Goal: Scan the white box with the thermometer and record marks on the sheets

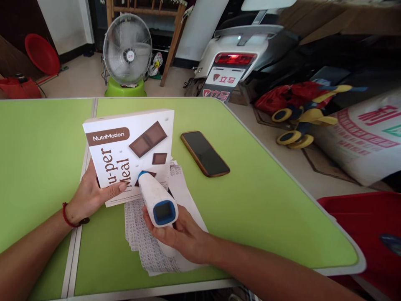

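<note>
My left hand (94, 190) grips a white meal box (142, 125) by its lower left corner, thumb across the front. The box is tilted up, its printed chocolate pieces and NutriMotion label facing me. In my right hand (184, 234) is a white and blue infrared thermometer (155, 190), held by its handle. Its blue nose points at the lower part of the box front, and its small screen, which looks dark, faces me. Beneath both lie several handwritten paper sheets (144, 238), partly covered by the box and my right hand.
A phone (206, 154) in a brown case lies on the green folding table (266, 213), right of the box. Beyond the table stand a fan (128, 50) on a green stool and a white scooter (232, 50). A red chair (351, 213) is at the right.
</note>
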Available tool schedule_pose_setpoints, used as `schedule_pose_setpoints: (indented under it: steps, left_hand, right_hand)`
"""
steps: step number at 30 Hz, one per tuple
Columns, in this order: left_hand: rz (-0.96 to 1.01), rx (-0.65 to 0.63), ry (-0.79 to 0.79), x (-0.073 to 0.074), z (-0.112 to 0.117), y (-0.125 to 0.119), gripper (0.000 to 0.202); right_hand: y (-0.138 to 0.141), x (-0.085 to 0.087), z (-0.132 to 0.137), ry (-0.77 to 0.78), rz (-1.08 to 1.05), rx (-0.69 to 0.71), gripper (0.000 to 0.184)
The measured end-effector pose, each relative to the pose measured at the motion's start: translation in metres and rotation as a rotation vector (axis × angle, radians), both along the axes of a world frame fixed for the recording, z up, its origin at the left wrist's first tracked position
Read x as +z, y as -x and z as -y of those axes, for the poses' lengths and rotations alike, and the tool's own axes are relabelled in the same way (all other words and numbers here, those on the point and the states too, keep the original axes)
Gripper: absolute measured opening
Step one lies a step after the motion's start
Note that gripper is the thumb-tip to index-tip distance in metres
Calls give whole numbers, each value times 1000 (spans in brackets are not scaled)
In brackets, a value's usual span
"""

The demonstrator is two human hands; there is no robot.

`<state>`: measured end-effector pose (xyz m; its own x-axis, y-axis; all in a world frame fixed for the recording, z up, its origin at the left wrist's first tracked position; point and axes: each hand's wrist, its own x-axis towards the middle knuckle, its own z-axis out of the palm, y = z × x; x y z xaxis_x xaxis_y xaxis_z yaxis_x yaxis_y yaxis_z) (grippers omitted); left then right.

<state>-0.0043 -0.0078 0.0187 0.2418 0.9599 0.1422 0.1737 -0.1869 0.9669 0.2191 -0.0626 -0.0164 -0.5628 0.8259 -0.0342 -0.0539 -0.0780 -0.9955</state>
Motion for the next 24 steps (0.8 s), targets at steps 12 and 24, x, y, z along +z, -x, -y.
schedule_pose_setpoints:
  steps: [12,24]
  left_hand:
    - [-7,6,6,1,-1,0,59]
    - [103,189,-219,-6,-7,9,34]
  right_hand:
    - [4,11,-2,37,-83,0,35]
    - [-39,52,-28,-341,370,-323,34]
